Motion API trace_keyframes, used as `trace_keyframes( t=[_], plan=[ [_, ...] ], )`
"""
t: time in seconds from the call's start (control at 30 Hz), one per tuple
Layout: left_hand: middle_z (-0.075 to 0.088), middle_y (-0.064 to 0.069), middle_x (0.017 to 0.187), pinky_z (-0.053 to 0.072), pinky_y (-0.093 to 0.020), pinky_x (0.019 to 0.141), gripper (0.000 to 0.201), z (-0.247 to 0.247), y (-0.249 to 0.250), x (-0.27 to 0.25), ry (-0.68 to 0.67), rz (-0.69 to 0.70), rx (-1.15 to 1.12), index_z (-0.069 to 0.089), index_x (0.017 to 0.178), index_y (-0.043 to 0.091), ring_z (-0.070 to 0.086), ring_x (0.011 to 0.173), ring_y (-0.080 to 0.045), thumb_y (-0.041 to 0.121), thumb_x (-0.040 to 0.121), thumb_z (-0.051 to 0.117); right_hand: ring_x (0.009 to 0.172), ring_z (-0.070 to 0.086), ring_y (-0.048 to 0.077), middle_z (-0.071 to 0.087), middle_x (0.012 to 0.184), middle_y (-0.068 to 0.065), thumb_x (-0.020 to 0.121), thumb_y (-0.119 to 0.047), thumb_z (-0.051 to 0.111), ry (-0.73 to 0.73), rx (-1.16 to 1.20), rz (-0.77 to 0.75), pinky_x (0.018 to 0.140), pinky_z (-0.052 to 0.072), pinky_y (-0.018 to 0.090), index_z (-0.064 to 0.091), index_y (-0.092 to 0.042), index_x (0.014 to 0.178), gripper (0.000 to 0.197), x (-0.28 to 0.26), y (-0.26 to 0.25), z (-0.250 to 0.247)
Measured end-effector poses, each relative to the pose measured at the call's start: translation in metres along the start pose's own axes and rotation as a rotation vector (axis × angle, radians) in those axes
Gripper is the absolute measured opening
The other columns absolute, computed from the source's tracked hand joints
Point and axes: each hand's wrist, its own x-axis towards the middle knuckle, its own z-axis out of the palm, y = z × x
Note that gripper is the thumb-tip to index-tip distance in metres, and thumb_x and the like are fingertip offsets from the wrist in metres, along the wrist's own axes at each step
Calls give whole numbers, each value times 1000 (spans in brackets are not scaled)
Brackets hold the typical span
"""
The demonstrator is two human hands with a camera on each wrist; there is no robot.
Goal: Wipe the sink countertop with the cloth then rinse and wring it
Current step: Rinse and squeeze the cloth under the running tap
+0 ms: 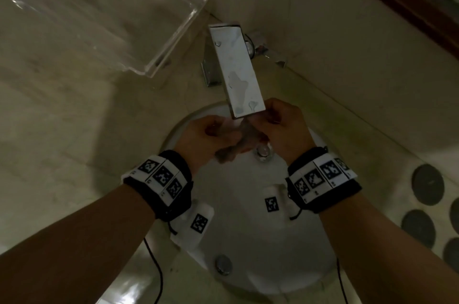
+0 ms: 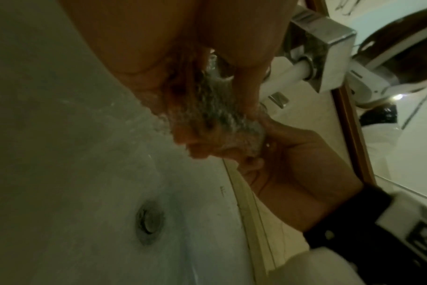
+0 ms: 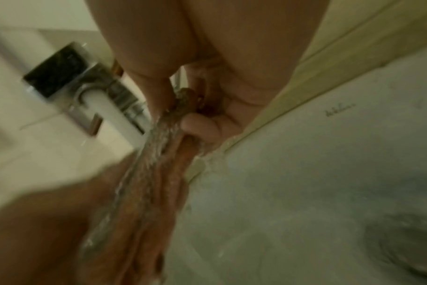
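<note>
Both hands — left [image 1: 211, 134], right [image 1: 283, 127] — hold the cloth [image 1: 238, 144] under the faucet [image 1: 236, 70].

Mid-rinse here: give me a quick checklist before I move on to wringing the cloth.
1. Both hands grip the cloth: left hand and right hand hold it. Ok.
2. Cloth is under the tap: ok.
3. Water is running over the cloth: ok.
4. Cloth is over the sink, so drips fall in: ok.
5. Drain is open: cannot tell.
6. Cloth is rinsed clean: cannot tell.
</note>
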Motion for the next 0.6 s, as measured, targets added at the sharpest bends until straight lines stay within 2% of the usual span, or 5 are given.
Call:
trace_keyframes(
  t=[0.17,0.27,0.4,0.5,0.6],
  plan=[
    [69,-9,83,55,-32,68,13,-6,-1,3,-28,-66,-80,69,100,6,63,74,-22,8,86,69,77,65,33,66,92,28,89,-6,62,34,157,65,67,57,50,61,-3,95,7,-4,3,-8],
    [71,-6,86,50,-36,74,24,-6,0,6,-27,-65,-173,66,111,3,66,73,-16,9,87,66,75,66,33,68,88,22,89,-6,61,46,127,79,64,57,45,62,-8,98,9,-8,8,-12],
    [73,-15,94,55,-35,78,40,-2,1,6,5,-66,-231,58,126,-6,71,82,-24,6,88,63,69,69,18,71,79,5,89,-8,62,57,75,67,60,58,38,66,-23,91,16,-12,14,-17],
    [65,-26,124,48,-54,102,38,-3,-1,6,24,-77,-268,60,127,-3,61,116,-45,2,90,63,68,70,17,71,76,2,88,-8,63,76,103,122,65,58,44,67,-19,88,11,-14,21,-19],
    [66,-28,121,51,-53,99,35,-4,-1,6,105,-84,-229,65,120,-3,63,113,-42,1,86,68,71,71,23,71,80,6,87,-9,65,84,108,157,68,60,46,66,-11,93,6,-15,26,-20]
  ],
)
